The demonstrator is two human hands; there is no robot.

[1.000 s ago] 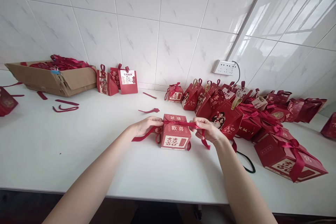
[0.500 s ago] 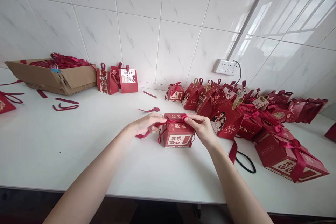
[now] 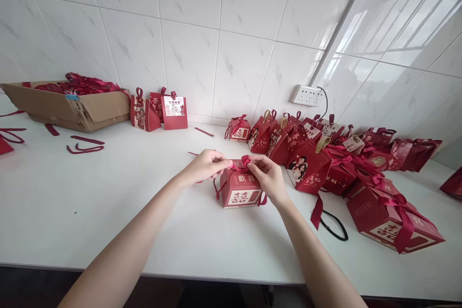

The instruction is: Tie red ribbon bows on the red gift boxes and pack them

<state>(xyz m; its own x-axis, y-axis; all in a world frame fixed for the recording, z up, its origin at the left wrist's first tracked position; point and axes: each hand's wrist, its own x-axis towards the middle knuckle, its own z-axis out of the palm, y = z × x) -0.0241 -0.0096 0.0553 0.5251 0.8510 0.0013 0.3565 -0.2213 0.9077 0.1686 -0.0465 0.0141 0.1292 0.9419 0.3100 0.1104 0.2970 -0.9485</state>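
Note:
A red gift box (image 3: 241, 197) with a cream panel and Chinese characters stands upright on the white table in front of me. Across its top runs a red ribbon (image 3: 238, 168). At the upper left edge of the box, my left hand (image 3: 210, 166) pinches the ribbon between thumb and fingers. My right hand (image 3: 265, 171) closes on a loop of the same ribbon above the lid. Twisted red cords hang at both sides of the box. The fingertips partly cover the ribbon's middle.
Many finished-looking red gift boxes (image 3: 310, 166) crowd the right side, with a larger ribboned box (image 3: 393, 219) nearer. A black cord loop (image 3: 335, 226) lies by them. A cardboard box (image 3: 79, 110) of ribbons stands back left, near ribbon scraps (image 3: 86, 140). A power strip (image 3: 306, 96) hangs on the wall.
My left hand has shifted slightly toward the lid's middle, and the right hand has drawn a ribbon loop up above the lid. The view has moved a little.

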